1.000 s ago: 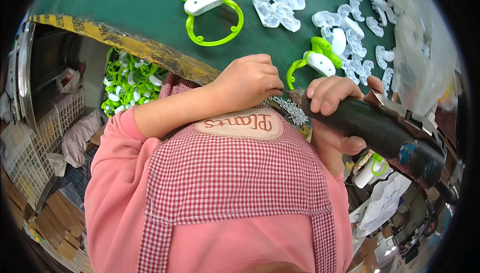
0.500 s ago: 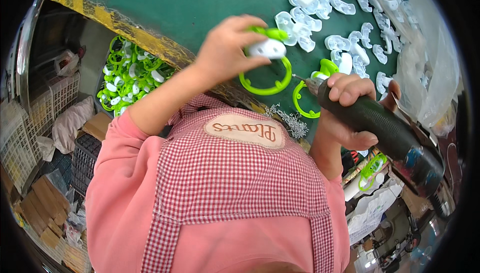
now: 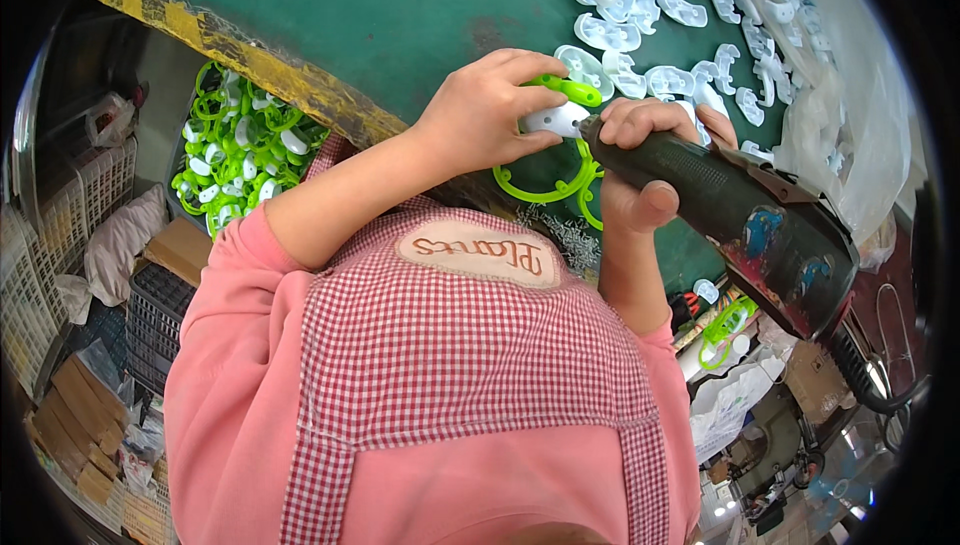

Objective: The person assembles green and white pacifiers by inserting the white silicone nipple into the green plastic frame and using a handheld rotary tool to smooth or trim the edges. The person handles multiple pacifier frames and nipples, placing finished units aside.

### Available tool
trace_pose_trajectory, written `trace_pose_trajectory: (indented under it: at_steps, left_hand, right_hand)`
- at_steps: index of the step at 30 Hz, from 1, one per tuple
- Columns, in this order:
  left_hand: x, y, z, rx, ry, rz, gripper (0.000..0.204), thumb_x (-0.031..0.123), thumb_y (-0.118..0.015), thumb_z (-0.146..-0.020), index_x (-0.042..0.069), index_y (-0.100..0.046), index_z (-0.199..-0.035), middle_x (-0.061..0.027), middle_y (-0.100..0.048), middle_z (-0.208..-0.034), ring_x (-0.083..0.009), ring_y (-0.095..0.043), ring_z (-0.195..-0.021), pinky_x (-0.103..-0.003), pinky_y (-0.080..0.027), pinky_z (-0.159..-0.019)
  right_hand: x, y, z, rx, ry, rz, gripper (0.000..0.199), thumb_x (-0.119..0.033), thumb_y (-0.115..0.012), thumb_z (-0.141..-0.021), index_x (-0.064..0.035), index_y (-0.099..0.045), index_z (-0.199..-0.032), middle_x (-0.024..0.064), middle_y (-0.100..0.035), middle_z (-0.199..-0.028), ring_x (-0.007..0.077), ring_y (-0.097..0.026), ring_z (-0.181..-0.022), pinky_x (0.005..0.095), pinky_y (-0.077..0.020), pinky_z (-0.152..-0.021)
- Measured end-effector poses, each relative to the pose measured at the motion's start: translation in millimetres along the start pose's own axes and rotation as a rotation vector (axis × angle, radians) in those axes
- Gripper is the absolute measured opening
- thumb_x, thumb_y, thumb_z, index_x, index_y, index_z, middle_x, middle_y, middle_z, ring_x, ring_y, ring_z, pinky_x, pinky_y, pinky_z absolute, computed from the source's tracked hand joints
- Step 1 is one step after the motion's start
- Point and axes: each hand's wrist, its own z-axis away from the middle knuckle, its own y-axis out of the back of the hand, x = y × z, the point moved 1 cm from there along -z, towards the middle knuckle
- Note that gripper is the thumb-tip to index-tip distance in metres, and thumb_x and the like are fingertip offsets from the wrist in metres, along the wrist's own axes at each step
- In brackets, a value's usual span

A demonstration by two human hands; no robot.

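While the floor at far left is crowded with white wire baskets (image 3: 40, 245), a dark crate (image 3: 160, 330) and stacked cardboard (image 3: 75, 415), little open room shows there. Just right of that, a bin of green-and-white ring parts (image 3: 240, 160) sits below the table edge (image 3: 230, 45), which carries worn yellow striping and runs diagonally down toward the chest. Green tabletop (image 3: 400, 5) is mostly bare on its left half.

Left hand (image 3: 485, 115) is closed around a white-and-green ring part (image 3: 555, 120), pinching its white body, green loop hanging below over the table edge. Small pile of screws (image 3: 560, 230) lies just under it, near the apron.

Right hand (image 3: 640, 170) is clenched on the barrel of a dark power screwdriver (image 3: 730, 210); its tip touches the white body of the part. Tool cord trails off lower right.

White plastic shells (image 3: 680, 15) are scattered across the table's upper right, close behind both hands. Clear plastic sheet (image 3: 830, 135) covers the right edge. Below right: cluttered floor, more green rings (image 3: 725, 325), bags; tight clearance.
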Motion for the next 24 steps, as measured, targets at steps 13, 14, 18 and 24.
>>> trace_pose_trajectory:
  at_steps: [13,14,18,24]
  left_hand:
    - [-4,-9,-1,-0.036,-0.091,-0.010,0.035,0.018,-0.081,-0.067,0.008,-0.070,-0.098,-0.0051,-0.063,-0.120,-0.0272,-0.061,-0.109,-0.037,-0.050,-0.092]
    - [-4,-12,-5,-0.054,-0.095,-0.012,0.035,0.019,-0.081,-0.067,0.009,-0.069,-0.099,-0.0051,-0.062,-0.121,-0.0279,-0.059,-0.112,-0.038,-0.049,-0.094]
    - [16,-10,-15,0.099,-0.131,-0.117,0.026,0.018,-0.079,-0.068,0.012,-0.070,-0.091,-0.0037,-0.066,-0.110,-0.0272,-0.061,-0.105,-0.037,-0.049,-0.089]
    - [38,-11,27,-0.254,-0.230,0.023,0.018,0.023,-0.079,-0.064,0.013,-0.070,-0.076,0.0039,-0.064,-0.082,-0.0177,-0.058,-0.087,-0.034,-0.045,-0.075]
  right_hand:
    - [-22,37,42,-0.054,0.034,-0.383,0.094,-0.067,-0.062,-0.080,-0.0115,-0.022,-0.144,0.0064,-0.054,-0.078,0.0190,-0.052,-0.065,0.0385,-0.0444,-0.067]
    - [-20,34,54,0.003,-0.077,-0.324,0.096,-0.064,-0.067,-0.077,-0.0066,-0.023,-0.140,0.0076,-0.055,-0.076,0.0206,-0.055,-0.065,0.0375,-0.0470,-0.065]
    - [-2,27,84,0.110,-0.173,-0.265,0.099,-0.061,-0.073,-0.074,-0.0034,-0.024,-0.137,0.0093,-0.056,-0.074,0.0223,-0.057,-0.063,0.0365,-0.0494,-0.063]
    - [-31,37,63,0.063,0.003,-0.479,0.099,-0.065,-0.072,-0.073,-0.0072,-0.023,-0.138,0.0095,-0.058,-0.075,0.0220,-0.058,-0.063,0.0398,-0.0492,-0.066]
